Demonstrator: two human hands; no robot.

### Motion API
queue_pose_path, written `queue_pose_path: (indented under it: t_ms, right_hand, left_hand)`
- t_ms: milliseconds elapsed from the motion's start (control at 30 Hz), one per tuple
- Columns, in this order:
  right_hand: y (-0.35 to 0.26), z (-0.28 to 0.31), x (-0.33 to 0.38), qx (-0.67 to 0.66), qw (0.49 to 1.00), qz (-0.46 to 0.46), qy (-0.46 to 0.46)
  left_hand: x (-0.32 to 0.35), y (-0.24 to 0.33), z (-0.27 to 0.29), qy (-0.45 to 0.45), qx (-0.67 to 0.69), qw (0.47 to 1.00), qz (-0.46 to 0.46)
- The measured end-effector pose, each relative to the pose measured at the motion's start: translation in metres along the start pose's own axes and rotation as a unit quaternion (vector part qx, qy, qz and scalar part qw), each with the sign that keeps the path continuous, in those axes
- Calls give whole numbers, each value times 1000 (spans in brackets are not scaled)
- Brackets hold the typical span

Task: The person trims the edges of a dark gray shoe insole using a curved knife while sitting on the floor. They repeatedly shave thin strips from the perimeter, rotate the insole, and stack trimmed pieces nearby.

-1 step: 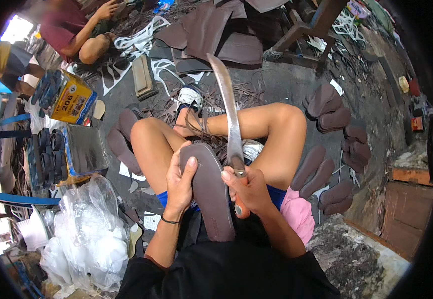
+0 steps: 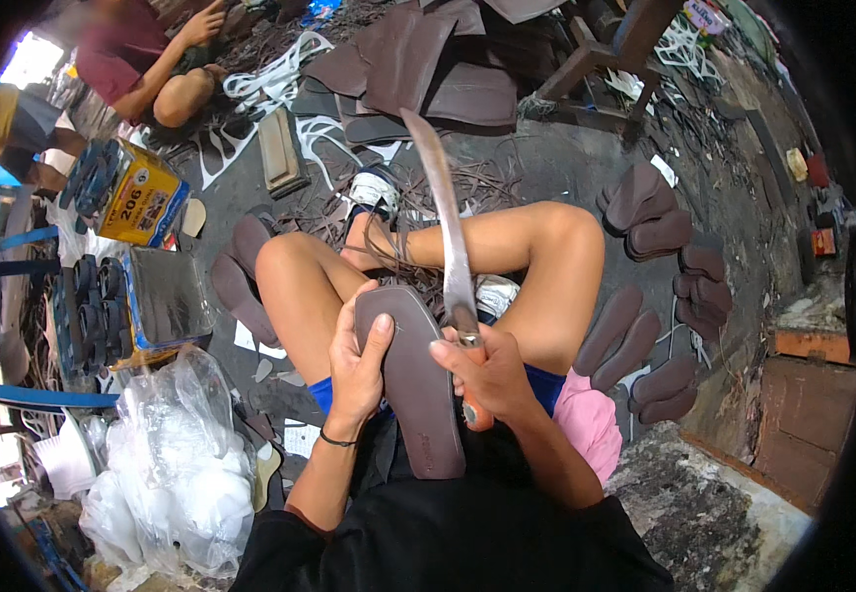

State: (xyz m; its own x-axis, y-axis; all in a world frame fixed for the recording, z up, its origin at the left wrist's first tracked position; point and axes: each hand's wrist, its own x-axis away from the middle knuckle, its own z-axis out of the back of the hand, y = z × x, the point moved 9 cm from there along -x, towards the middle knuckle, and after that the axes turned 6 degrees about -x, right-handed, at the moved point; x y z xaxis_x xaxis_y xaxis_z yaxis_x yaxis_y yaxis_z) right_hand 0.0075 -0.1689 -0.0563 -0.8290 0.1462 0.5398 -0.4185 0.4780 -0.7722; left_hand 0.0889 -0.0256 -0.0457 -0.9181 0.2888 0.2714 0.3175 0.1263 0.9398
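My left hand (image 2: 359, 365) grips a dark brown sandal sole (image 2: 416, 395) by its left edge, thumb on the top face. The sole stands nearly upright before my lap, its broad end away from me. In my right hand (image 2: 495, 375) is a long curved knife (image 2: 445, 197), held by its orange handle (image 2: 477, 409). Its blade points away from me and leans slightly left. My right thumb reaches to the sole's right edge. Between my crossed legs lie thin brown offcut strips (image 2: 428, 283).
Brown soles lie in pairs and stacks at my right (image 2: 609, 331) and by my left knee (image 2: 241, 281). Brown sheets (image 2: 403, 64) are heaped ahead. A clear plastic bag (image 2: 177, 464) and yellow-blue tins (image 2: 142, 202) stand left. Another person (image 2: 132, 59) sits far left.
The knife's tip has swung slightly left, and my right thumb has shifted a little left toward the sole. The sole and my left hand look almost unmoved.
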Motion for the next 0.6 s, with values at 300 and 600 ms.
queue_pose_path:
  t_ms: [300,600]
  right_hand:
    - [13,3,37,107,994,20,-15]
    - [25,8,65,153,983,-41,-96]
  left_hand:
    - [13,14,17,122,36,991,-35]
    - [20,7,31,135,85,987,-15]
